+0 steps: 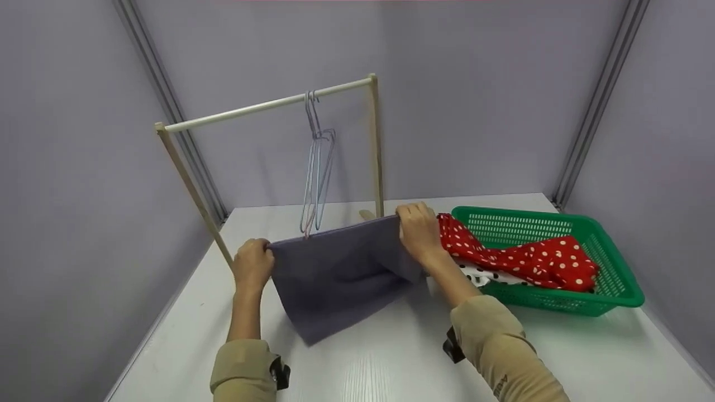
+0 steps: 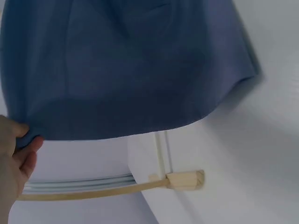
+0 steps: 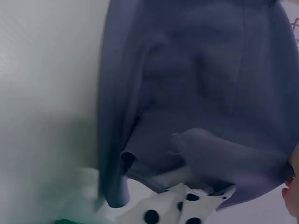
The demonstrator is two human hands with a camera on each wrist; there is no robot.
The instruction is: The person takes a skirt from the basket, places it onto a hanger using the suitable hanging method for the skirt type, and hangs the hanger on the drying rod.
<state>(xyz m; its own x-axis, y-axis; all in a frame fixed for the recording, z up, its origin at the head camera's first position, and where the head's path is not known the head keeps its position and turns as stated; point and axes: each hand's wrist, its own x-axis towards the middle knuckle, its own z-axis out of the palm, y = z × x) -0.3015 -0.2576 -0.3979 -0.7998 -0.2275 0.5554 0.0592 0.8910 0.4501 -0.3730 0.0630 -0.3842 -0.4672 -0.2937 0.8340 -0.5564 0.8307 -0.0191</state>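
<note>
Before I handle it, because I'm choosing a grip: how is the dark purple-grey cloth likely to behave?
Probably floppy: the dark purple-grey cloth sags into soft folds below its held top edge. Likely light for its size, since its edges look thin in the left wrist view. Its loose lower part may swing or fold over, as only the top is held.

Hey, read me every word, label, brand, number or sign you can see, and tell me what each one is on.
Khaki fabric right sleeve: dark lettering near the forearm, too small and blurred to read.
Nothing else readable: I see no text on the dark bluish-purple cloth, the green plastic basket, the red polka-dot cloth or the pale wooden rack.
</note>
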